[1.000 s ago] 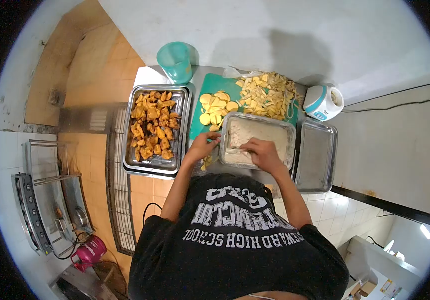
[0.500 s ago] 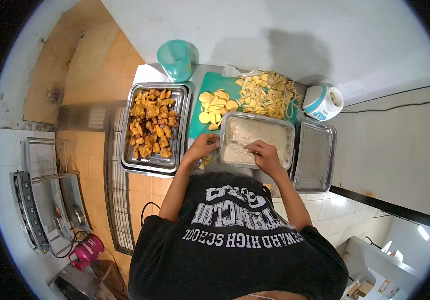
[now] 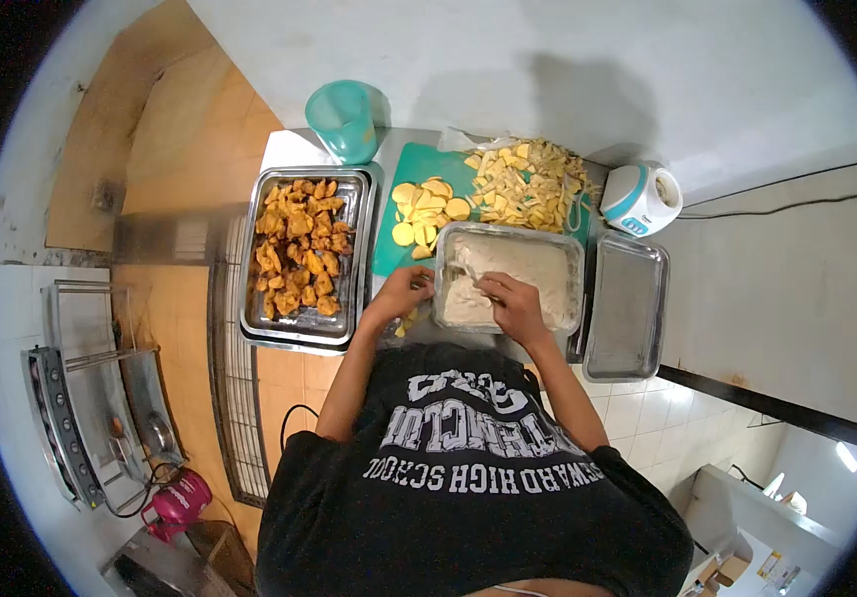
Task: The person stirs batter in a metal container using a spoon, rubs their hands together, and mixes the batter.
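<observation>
A rectangular metal pan [image 3: 508,327] in front of me holds thick, pale batter [image 3: 528,274]. My left hand [image 3: 405,293] is closed on the pan's left rim. Over the batter, my right hand [image 3: 513,303] grips a slim spoon-like utensil [image 3: 464,268], whose end dips into the batter toward the pan's left side; its tip is too small to make out. Behind the pan lies a green cutting board [image 3: 419,164] bearing yellow round slices [image 3: 427,207]. A heap of smaller cut yellow pieces [image 3: 528,184] spreads beside them, partly on a clear plastic bag.
On the left stands a metal tray [image 3: 362,199] with browned fried pieces [image 3: 299,244]. A green plastic container [image 3: 341,121] is behind it. At the right are another metal tray [image 3: 628,308] and a white-and-teal appliance [image 3: 641,199]. A pink gas cylinder [image 3: 180,497] stands on the lower left.
My right hand has moved left and slightly up over the batter with the utensil. My left hand stays at the pan's left rim.
</observation>
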Motion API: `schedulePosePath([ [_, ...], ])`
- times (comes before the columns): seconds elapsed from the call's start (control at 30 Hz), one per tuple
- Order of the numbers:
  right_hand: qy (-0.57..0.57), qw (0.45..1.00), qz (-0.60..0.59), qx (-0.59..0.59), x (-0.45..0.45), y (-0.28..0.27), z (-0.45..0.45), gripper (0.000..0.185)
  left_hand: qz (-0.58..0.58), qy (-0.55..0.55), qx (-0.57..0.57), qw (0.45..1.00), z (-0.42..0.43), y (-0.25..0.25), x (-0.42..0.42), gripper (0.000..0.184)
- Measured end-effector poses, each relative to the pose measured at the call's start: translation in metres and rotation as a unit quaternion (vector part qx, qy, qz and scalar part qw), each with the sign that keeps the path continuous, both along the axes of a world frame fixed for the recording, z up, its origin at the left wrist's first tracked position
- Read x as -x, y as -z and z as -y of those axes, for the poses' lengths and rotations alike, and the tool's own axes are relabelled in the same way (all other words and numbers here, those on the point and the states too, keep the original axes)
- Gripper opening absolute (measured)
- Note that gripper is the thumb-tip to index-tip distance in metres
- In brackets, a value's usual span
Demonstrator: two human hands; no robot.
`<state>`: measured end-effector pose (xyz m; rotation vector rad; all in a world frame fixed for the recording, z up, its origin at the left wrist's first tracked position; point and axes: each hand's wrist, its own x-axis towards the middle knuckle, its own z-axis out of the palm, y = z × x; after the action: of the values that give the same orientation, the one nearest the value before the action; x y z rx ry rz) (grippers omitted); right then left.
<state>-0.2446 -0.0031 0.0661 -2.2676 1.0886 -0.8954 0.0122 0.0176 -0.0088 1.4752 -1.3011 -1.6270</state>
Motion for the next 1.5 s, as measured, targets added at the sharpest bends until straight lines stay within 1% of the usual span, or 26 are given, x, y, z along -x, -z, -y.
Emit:
schedulePosePath([
  [0.03, -0.011, 1.0, -0.024, -0.008, 0.005, -0.004, -0.007, 0.028, -0.006, 0.0, 0.002, 1.0, -0.001, 0.002, 0.0, 0.031],
  [0.1, -0.017, 0.999, -0.028, -0.017, 0.021, -0.016, -0.012, 0.026, -0.014, 0.005, 0.005, 1.0, 0.001, 0.006, 0.002, 0.03],
  [0.17, -0.018, 0.998, -0.027, -0.052, 0.034, -0.026, -0.014, 0.023, -0.009, 0.009, 0.006, 1.0, 0.002, 0.01, 0.002, 0.029],
  [0.23, 0.0, 0.999, -0.033, -0.041, 0.035, -0.04, -0.014, 0.022, -0.008, 0.003, -0.019, 1.0, 0.002, -0.01, 0.003, 0.03],
  [0.27, 0.03, 0.999, -0.018, -0.021, 0.031, -0.048, -0.013, 0.027, -0.005, -0.004, -0.043, 0.999, 0.001, -0.017, 0.004, 0.03],
  [0.3, 0.06, 0.998, -0.002, 0.0, 0.026, -0.051, -0.012, 0.031, -0.006, -0.003, -0.045, 0.999, 0.0, -0.011, 0.004, 0.03],
  [0.33, 0.073, 0.996, 0.012, 0.04, 0.019, -0.05, -0.009, 0.026, -0.012, 0.003, -0.024, 1.0, 0.0, -0.002, 0.003, 0.031],
  [0.37, 0.073, 0.996, 0.013, 0.04, 0.015, -0.043, -0.01, 0.026, -0.017, 0.009, -0.002, 1.0, 0.0, 0.007, 0.001, 0.031],
  [0.43, 0.058, 0.997, -0.029, 0.044, 0.007, -0.021, -0.009, 0.022, -0.019, 0.002, -0.004, 1.0, 0.001, 0.011, 0.001, 0.03],
  [0.47, 0.077, 0.997, -0.003, 0.001, 0.005, -0.013, -0.014, 0.021, -0.024, -0.006, -0.007, 1.0, 0.0, 0.012, 0.002, 0.03],
  [0.57, 0.094, 0.994, -0.024, 0.042, 0.011, -0.022, -0.009, 0.018, 0.005, -0.004, -0.028, 1.0, 0.0, -0.014, 0.002, 0.029],
  [0.7, 0.132, 0.991, 0.002, 0.035, 0.008, -0.024, -0.015, 0.018, -0.018, 0.005, 0.005, 1.0, -0.001, 0.007, 0.001, 0.03],
  [0.77, 0.11, 0.994, -0.001, 0.004, 0.008, -0.01, -0.021, 0.017, -0.03, -0.005, 0.004, 1.0, -0.001, 0.015, 0.002, 0.029],
  [0.8, 0.095, 0.995, -0.035, 0.002, 0.009, -0.019, -0.019, 0.016, -0.032, -0.007, 0.006, 0.999, 0.001, 0.013, 0.004, 0.029],
  [0.83, 0.092, 0.995, -0.035, 0.003, 0.007, -0.027, -0.017, 0.016, -0.025, -0.005, 0.01, 1.0, 0.002, 0.01, 0.003, 0.028],
  [0.9, 0.104, 0.993, -0.01, 0.052, 0.003, -0.035, -0.017, 0.015, -0.016, -0.003, 0.009, 1.0, -0.004, 0.007, 0.002, 0.027],
  [1.0, 0.076, 0.996, -0.041, 0.034, -0.005, -0.017, -0.022, 0.017, -0.01, -0.009, -0.005, 1.0, -0.004, 0.006, 0.003, 0.026],
  [1.07, 0.084, 0.995, -0.038, 0.039, -0.001, -0.016, -0.018, 0.018, -0.005, -0.002, -0.004, 1.0, -0.002, 0.013, 0.002, 0.027],
  [1.13, 0.088, 0.995, -0.031, 0.04, -0.008, -0.027, -0.016, 0.019, -0.022, -0.012, -0.001, 1.0, -0.006, 0.004, 0.002, 0.027],
  [1.2, 0.11, 0.992, 0.006, 0.062, -0.014, -0.039, -0.015, 0.02, -0.04, -0.017, 0.003, 0.999, -0.008, 0.003, 0.002, 0.028],
  [1.27, 0.108, 0.993, 0.004, 0.051, -0.017, -0.012, -0.018, 0.021, -0.022, -0.006, -0.004, 1.0, -0.004, 0.01, 0.002, 0.027],
  [1.3, 0.103, 0.994, 0.002, 0.038, -0.02, -0.01, -0.019, 0.022, -0.022, -0.001, -0.001, 1.0, -0.004, 0.007, 0.003, 0.027],
  [1.37, 0.102, 0.994, -0.004, 0.031, -0.014, -0.013, -0.013, 0.022, -0.009, -0.014, -0.024, 1.0, -0.003, 0.0, 0.004, 0.028],
  [1.43, 0.115, 0.991, 0.007, 0.064, -0.014, -0.025, -0.011, 0.022, -0.016, -0.01, -0.015, 1.0, -0.005, 0.006, 0.0, 0.028],
  [1.5, 0.115, 0.991, 0.019, 0.068, -0.017, -0.026, -0.011, 0.021, -0.026, -0.003, -0.003, 1.0, -0.004, 0.009, -0.001, 0.028],
])
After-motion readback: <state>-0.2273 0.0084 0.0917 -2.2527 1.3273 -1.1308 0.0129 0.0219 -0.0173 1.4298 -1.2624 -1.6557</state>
